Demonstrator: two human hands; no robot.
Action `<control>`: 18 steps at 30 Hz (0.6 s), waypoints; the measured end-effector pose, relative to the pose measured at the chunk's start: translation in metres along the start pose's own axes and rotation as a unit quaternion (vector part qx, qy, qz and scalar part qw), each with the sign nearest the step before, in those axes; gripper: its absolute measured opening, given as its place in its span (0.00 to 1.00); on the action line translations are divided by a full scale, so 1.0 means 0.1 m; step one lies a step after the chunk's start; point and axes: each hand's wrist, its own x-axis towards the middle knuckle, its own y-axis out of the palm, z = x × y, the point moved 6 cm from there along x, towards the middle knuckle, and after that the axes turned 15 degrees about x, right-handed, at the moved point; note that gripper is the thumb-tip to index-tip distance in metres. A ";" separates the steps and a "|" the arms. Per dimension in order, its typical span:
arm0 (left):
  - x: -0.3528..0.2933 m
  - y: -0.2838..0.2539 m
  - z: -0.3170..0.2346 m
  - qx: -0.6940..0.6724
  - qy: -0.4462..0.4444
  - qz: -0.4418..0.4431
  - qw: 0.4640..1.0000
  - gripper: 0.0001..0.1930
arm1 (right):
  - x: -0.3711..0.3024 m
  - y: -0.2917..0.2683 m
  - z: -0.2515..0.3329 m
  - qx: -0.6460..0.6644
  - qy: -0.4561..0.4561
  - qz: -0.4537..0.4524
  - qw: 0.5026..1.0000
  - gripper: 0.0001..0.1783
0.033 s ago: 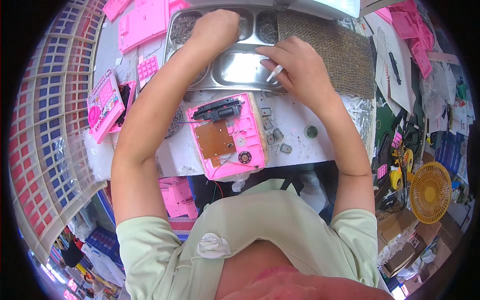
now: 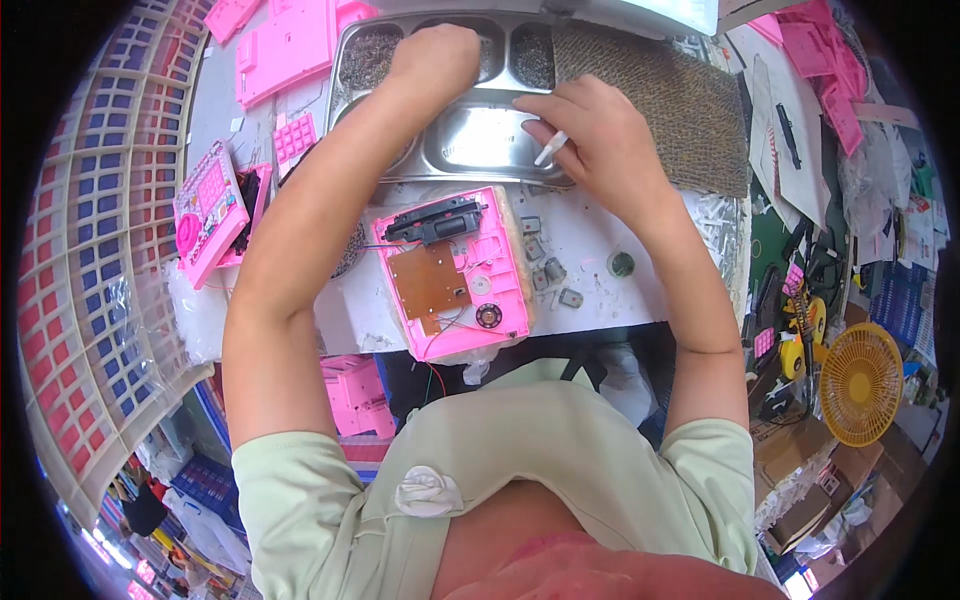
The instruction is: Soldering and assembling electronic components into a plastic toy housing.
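My left hand (image 2: 440,58) reaches into a rear compartment of the metal compartment tray (image 2: 432,150); its fingertips are hidden there. Beside it, other compartments hold many tiny dark parts (image 2: 532,55). Over the tray's right front edge, my right hand (image 2: 592,130) is closed with a small tapered white piece (image 2: 551,147) between the fingers. Nearer to me lies an opened pink plastic case (image 2: 505,255), touched by neither hand. Inside it are a brown circuit board (image 2: 425,280), a black mechanism (image 2: 437,221), a round black-rimmed part (image 2: 489,316) and thin wires.
Small metal blocks (image 2: 553,268) and a little round green container (image 2: 621,264) sit right of the case. A brown textured mat (image 2: 660,110) adjoins the tray. Pink housings (image 2: 288,50) and a pink toy unit (image 2: 212,210) are at left, beside a white plastic lattice (image 2: 110,220).
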 end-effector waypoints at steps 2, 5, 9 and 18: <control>0.01 -0.17 -0.05 0.002 0.034 0.007 0.999 0.11 | -0.07 -0.06 -0.01 0.011 0.003 -0.007 1.000 0.11; -0.20 -0.41 0.02 -0.076 0.081 -0.099 0.989 0.11 | -0.22 -0.17 -0.04 0.047 0.006 -0.023 0.999 0.11; -0.78 -0.81 0.07 -0.249 0.069 -0.122 0.958 0.11 | -0.41 -0.07 -0.16 0.181 0.138 -0.063 0.972 0.13; -1.56 -0.91 -0.11 -0.504 -0.027 -0.119 0.855 0.06 | -0.23 0.64 -0.07 0.703 0.342 -0.078 0.618 0.12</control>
